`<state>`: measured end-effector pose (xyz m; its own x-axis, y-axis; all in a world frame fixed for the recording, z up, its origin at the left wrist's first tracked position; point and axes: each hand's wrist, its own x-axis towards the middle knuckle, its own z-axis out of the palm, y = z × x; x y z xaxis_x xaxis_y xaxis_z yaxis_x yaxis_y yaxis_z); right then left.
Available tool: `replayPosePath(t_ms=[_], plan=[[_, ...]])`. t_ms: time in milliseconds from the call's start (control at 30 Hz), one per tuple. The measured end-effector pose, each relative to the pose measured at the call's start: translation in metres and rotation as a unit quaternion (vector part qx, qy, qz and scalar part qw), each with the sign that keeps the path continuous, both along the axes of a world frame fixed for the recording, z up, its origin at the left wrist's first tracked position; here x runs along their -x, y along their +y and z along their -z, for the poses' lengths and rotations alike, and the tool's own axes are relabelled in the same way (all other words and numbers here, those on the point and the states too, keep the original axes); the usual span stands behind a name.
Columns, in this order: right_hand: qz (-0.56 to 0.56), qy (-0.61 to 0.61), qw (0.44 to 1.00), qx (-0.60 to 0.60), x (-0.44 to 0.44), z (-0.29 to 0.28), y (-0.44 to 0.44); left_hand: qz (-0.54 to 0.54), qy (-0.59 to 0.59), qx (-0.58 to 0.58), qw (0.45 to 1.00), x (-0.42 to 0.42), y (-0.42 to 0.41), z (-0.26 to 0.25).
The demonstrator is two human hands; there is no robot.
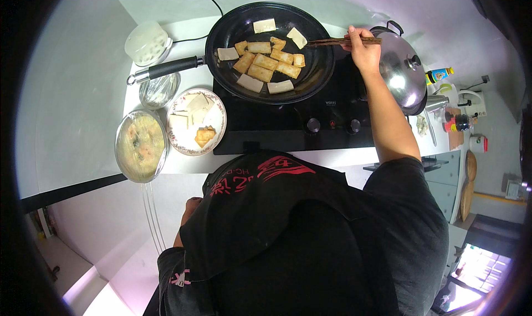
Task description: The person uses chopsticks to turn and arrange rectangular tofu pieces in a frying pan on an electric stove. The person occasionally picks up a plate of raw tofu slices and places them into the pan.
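My right hand (360, 45) grips a pair of wooden chopsticks (332, 41) above the right rim of a black frying pan (232, 25). Their tips are at a pale tofu slice (297, 38) near the pan's right wall; whether they touch it I cannot tell. Several golden-brown tofu pieces (265, 61) lie grouped in the middle of the pan. More pale slices, such as one at the top (264, 25), lie around them. My left hand (192, 205) hangs by my side, mostly hidden by the black apron (266, 199).
Left of the black gas hob (266, 124) stands a flower-rimmed plate (176, 139) with pale and browned tofu. Film-covered dishes (141, 145) (160, 90) and a translucent lidded container (146, 43) sit nearby. The pan's handle (170, 68) juts left. A lidded wok (399, 72) stands at right, bottles beyond.
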<state>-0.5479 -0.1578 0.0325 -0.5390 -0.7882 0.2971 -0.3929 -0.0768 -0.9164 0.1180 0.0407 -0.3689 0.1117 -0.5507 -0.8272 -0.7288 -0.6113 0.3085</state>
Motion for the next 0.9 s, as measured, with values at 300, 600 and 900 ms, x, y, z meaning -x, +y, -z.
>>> replayPosePath(t_ms=[300,600,900], plan=[[0.08,-0.068,0.994,0.008,0.0,0.011,-0.008,-0.04,0.009,-0.02,0.999,-0.005,0.009,0.007],[0.089,-0.063,0.994,0.025,-0.009,0.002,-0.012,-0.029,0.001,-0.01,1.0,-0.003,0.024,0.015],[0.104,-0.107,0.988,0.034,-0.008,-0.003,-0.016,-0.011,-0.007,-0.003,1.0,-0.008,0.014,0.002]])
